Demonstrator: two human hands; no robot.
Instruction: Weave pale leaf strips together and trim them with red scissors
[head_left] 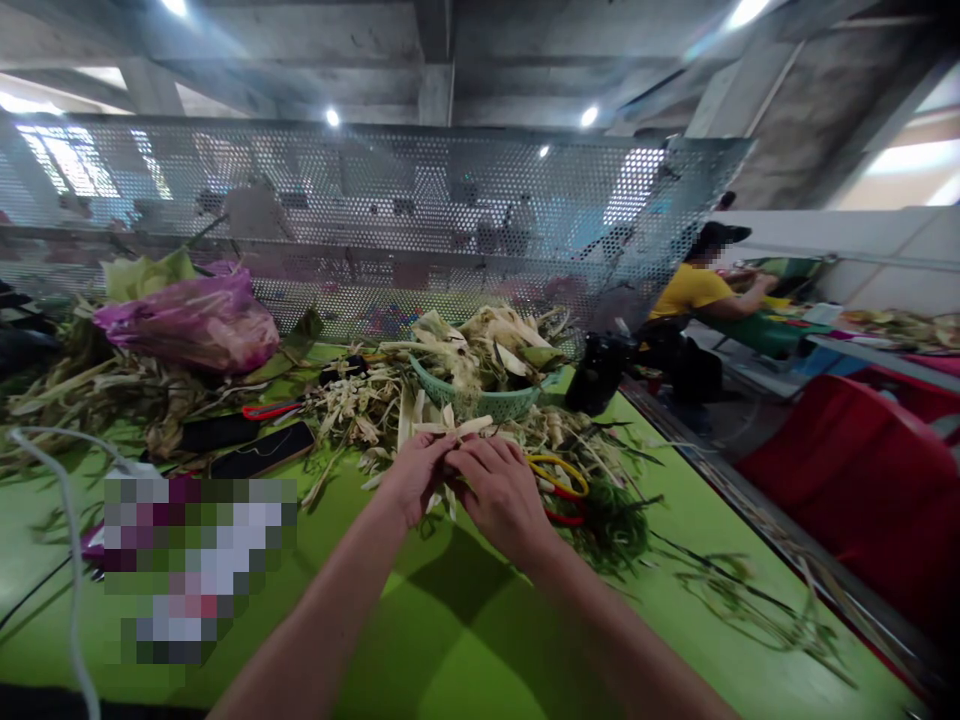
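Note:
Both hands meet over the middle of the green table. My left hand is closed, its fingers pinching pale dried husk strips. Close against it, my right hand has its fingers curled onto the same strips, and their tips are partly hidden. Strip ends stick out above and below the fingers. Just behind stands a light-green plastic basket heaped with dried husks. To the right of my right hand lie a yellow looped handle and a bundle of thin green strands.
Loose dried fibres surround the basket. At left are a dark phone, a red-handled tool, a pink plastic bag and a white cable. A black container stands right. Beyond sits a person in yellow.

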